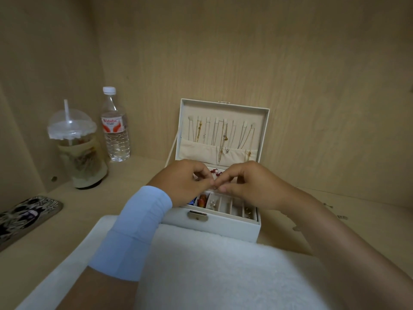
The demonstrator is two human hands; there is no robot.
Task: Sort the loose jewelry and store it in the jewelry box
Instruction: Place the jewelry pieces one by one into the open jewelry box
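A white jewelry box stands open on the wooden shelf. Several thin necklaces hang inside its raised lid. Both hands meet over the box's tray. My left hand, with a light blue wrist wrap, and my right hand pinch a small piece of jewelry between their fingertips; it is too small to identify. Red beads lie in a back compartment. An orange-red stone and small earrings sit in front compartments.
A white towel lies in front of the box. At the left stand a lidded plastic cup with a straw and a water bottle. A patterned phone case lies far left. Small loose pieces lie right of the box.
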